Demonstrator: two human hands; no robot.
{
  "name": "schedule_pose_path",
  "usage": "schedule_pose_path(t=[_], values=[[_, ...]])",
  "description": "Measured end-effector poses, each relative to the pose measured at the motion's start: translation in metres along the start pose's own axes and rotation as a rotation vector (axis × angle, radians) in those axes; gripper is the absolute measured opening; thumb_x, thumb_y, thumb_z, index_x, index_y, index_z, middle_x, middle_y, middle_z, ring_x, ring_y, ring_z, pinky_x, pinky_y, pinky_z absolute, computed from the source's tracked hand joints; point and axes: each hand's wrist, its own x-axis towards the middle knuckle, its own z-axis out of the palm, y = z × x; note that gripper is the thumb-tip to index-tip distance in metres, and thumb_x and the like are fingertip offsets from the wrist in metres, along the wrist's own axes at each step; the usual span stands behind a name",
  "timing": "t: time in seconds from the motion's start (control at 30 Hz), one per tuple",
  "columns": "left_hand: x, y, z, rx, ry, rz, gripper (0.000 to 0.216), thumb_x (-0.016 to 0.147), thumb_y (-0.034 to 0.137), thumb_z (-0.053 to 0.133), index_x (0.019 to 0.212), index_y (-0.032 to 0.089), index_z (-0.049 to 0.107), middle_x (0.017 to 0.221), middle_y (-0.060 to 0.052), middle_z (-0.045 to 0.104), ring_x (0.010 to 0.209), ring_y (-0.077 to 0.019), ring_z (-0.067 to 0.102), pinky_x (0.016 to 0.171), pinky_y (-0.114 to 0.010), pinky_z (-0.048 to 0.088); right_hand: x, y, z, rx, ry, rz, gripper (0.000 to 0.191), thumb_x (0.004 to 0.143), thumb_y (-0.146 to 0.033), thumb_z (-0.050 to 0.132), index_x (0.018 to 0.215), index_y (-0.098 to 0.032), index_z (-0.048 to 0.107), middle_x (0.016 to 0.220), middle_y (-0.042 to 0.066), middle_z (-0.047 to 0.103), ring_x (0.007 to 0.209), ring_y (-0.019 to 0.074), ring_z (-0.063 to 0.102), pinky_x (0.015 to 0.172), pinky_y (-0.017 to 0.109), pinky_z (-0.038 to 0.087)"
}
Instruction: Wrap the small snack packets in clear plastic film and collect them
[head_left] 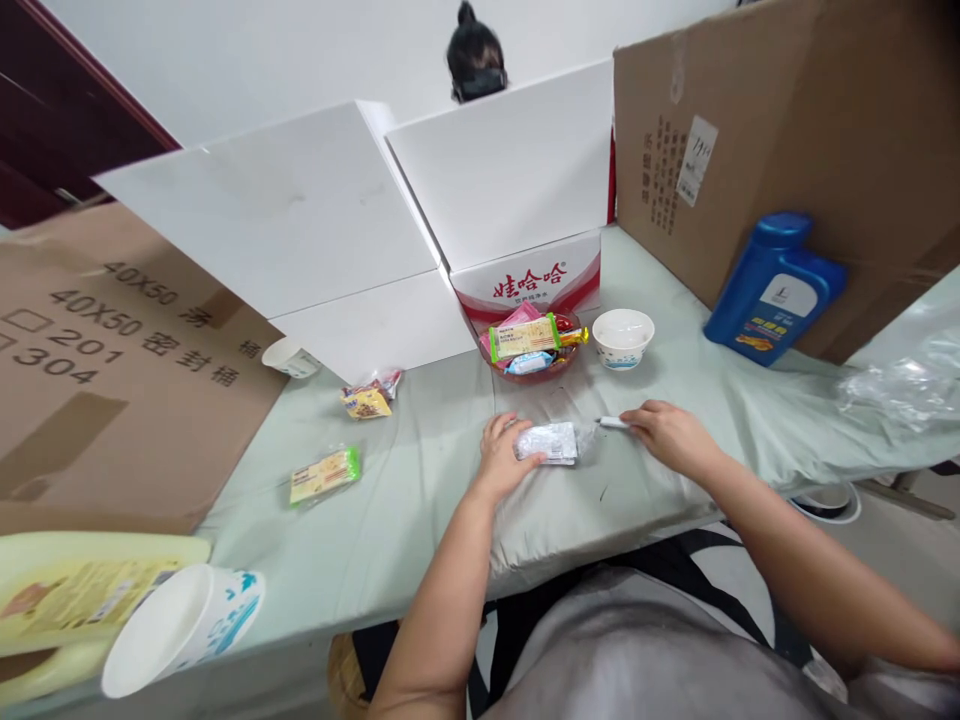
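Note:
My left hand (501, 458) is closed around the left end of a small white packet (551, 441) lying flat on the table. Clear plastic film (589, 443) sticks out from the packet's right end. My right hand (671, 436) pinches a slim white pen-like tool (615, 423); its narrow dark tip points left, close to the film. Whether it is a pen or a blade I cannot tell. Behind the packet stands a reddish bowl (536, 372) heaped with wrapped snacks, a green-edged biscuit packet (523, 337) on top.
A paper bowl (624, 338) stands beside the snack bowl. Snack packets (367, 398) and a biscuit packet (325, 477) lie left. A blue bottle (776, 290) leans by a carton (750, 150) at right. A paper cup (187, 625) tilts front left. Behind white panels (510, 165), a person's head (475, 60) shows.

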Motion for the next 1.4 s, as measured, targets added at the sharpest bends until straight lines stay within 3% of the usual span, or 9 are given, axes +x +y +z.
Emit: schedule_pose_path(t=[0.17,0.33,0.4,0.63,0.77,0.87,0.93,1.13,1.4], values=[[0.003,0.004,0.001,-0.332,0.080,-0.112,0.019,0.083,0.035,0.061,0.088,0.020,0.072,0.109,-0.009,0.066,0.106,-0.0217,0.061,0.096,-0.037,0.047,-0.008,0.023,0.003,-0.095,0.242,0.177,0.026,0.091,-0.029,0.050,0.104,-0.020,0.071,0.107,0.014,0.067,0.101,0.0312,0.056,0.085,0.043,0.043],[0.002,0.006,0.000,-0.389,0.149,-0.208,0.034,0.091,0.047,0.048,0.086,0.018,0.066,0.091,-0.008,0.069,0.087,-0.0182,0.066,0.078,-0.030,0.052,-0.002,-0.022,0.006,0.187,0.194,-0.251,0.053,0.085,-0.048,0.061,0.129,-0.021,0.056,0.130,0.015,0.057,0.119,0.0305,0.050,0.096,0.046,0.040],[0.002,0.004,0.001,-0.467,0.190,-0.276,0.040,0.092,0.052,0.044,0.085,0.017,0.062,0.082,-0.006,0.068,0.075,-0.0171,0.067,0.069,-0.028,0.053,0.007,-0.033,0.006,0.215,0.080,-0.290,0.038,0.087,-0.041,0.059,0.119,-0.020,0.062,0.123,0.013,0.062,0.112,0.0275,0.056,0.094,0.043,0.042],[0.010,-0.010,-0.001,-0.569,0.508,-0.427,0.037,0.085,0.055,0.051,0.081,0.018,0.053,0.068,-0.001,0.062,0.059,-0.0146,0.063,0.059,-0.026,0.050,0.048,-0.023,-0.004,0.118,0.281,0.084,0.025,0.092,-0.028,0.047,0.101,-0.016,0.067,0.102,0.013,0.069,0.095,0.0278,0.061,0.081,0.038,0.044],[0.011,-0.013,-0.016,-0.461,0.747,-0.385,0.025,0.082,0.042,0.058,0.093,0.020,0.052,0.089,-0.003,0.061,0.082,-0.0138,0.061,0.077,-0.026,0.048,0.041,-0.038,-0.014,0.239,0.413,-0.117,0.025,0.094,-0.029,0.044,0.100,-0.016,0.065,0.096,0.012,0.068,0.093,0.0247,0.060,0.083,0.035,0.045],[0.004,-0.008,-0.027,-0.383,0.885,-0.242,0.022,0.083,0.039,0.055,0.095,0.020,0.051,0.090,-0.003,0.058,0.081,-0.0138,0.060,0.078,-0.027,0.048,0.030,-0.057,-0.014,0.344,0.251,-0.334,0.026,0.097,-0.030,0.041,0.099,-0.018,0.064,0.090,0.008,0.068,0.084,0.0193,0.062,0.077,0.030,0.046],[-0.002,-0.002,-0.031,-0.336,0.813,-0.110,0.021,0.086,0.041,0.051,0.088,0.020,0.053,0.078,-0.001,0.057,0.069,-0.0137,0.059,0.070,-0.027,0.048,0.028,-0.066,-0.010,0.293,0.087,-0.396,0.025,0.097,-0.028,0.043,0.098,-0.018,0.066,0.091,0.008,0.069,0.086,0.0193,0.062,0.078,0.030,0.046],[-0.004,0.011,-0.030,-0.056,0.106,0.141,0.028,0.091,0.037,0.046,0.084,0.021,0.067,0.084,-0.006,0.071,0.083,-0.0193,0.065,0.080,-0.032,0.049,0.033,-0.068,0.003,0.005,-0.061,-0.190,0.033,0.096,-0.034,0.049,0.116,-0.013,0.064,0.111,0.015,0.067,0.103,0.0259,0.062,0.088,0.035,0.045],[0.003,-0.001,-0.035,-0.035,0.016,-0.010,0.032,0.091,0.040,0.048,0.086,0.021,0.073,0.082,-0.007,0.072,0.083,-0.0219,0.065,0.080,-0.035,0.048,0.008,-0.077,-0.017,0.149,-0.246,-0.353,0.027,0.089,-0.027,0.057,0.113,-0.020,0.067,0.100,0.007,0.073,0.088,0.0214,0.067,0.074,0.029,0.045]])
